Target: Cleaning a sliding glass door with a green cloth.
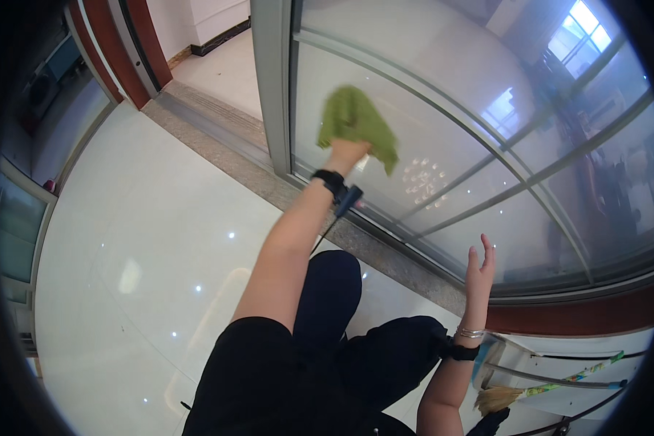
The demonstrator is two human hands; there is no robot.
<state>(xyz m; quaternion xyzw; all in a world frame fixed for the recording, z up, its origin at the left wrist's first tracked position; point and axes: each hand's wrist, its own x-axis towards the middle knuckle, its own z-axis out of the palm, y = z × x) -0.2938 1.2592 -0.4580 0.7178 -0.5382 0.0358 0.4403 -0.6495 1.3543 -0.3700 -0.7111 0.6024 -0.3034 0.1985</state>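
My left hand [350, 152] grips a green cloth [359, 117], slightly blurred, against the lower glass pane [316, 71] of a grey-framed sliding door. A black strap with a small dark device is on that wrist. Lower right, my right hand [480, 272] is raised in front of the same door's glass, fingers apart, holding nothing; whether its fingertips touch the glass I cannot tell. That wrist bears silver bangles and a black strap. The glass carries reflections of lights and a window. My bent knees, in dark trousers, are below the door.
A stone threshold with a metal track [207, 128] runs along the door's foot, with a doorway opening at upper left. Glossy pale floor tiles [131, 218] spread to the left. At lower right are a straw broom [498, 399] and a curved metal rail [556, 377].
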